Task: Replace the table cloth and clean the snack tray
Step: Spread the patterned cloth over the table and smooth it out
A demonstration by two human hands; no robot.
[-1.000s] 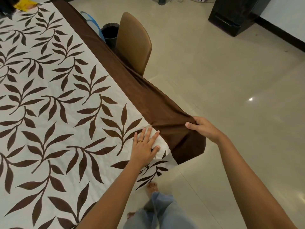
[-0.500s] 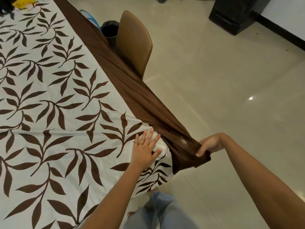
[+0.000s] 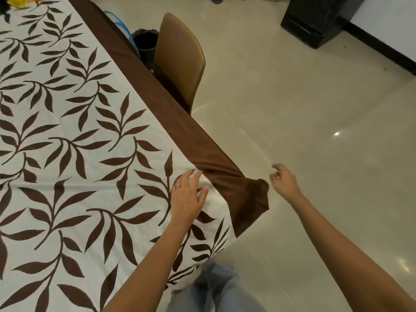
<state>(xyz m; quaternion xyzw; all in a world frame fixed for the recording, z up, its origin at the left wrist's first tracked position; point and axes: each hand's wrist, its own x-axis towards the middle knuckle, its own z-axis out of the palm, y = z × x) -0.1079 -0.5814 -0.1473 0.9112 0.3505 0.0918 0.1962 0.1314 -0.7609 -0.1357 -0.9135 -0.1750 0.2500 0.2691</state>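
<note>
A white table cloth (image 3: 74, 154) printed with brown leaves covers the table, edged on the right by a plain brown border (image 3: 202, 149) that hangs over the side. At the near right corner my left hand (image 3: 188, 197) lies on the cloth, fingers spread, a ring on one finger. The brown corner flap (image 3: 252, 201) hangs loose below it. My right hand (image 3: 284, 180) hovers in the air just right of that flap, fingers apart and holding nothing. No snack tray shows in this view.
A tan chair (image 3: 180, 57) is pushed against the table's right side, with a dark bin (image 3: 146, 42) and a blue hoop (image 3: 121, 28) behind it. A black cabinet (image 3: 315, 21) stands at the far right on the tiled floor. Something yellow (image 3: 21, 1) lies at the table's far end.
My right hand had the brown corner pinched and pulled it downward; it has now let go and moved off to the right. The flap hangs free. My left hand stayed pressing the corner.
</note>
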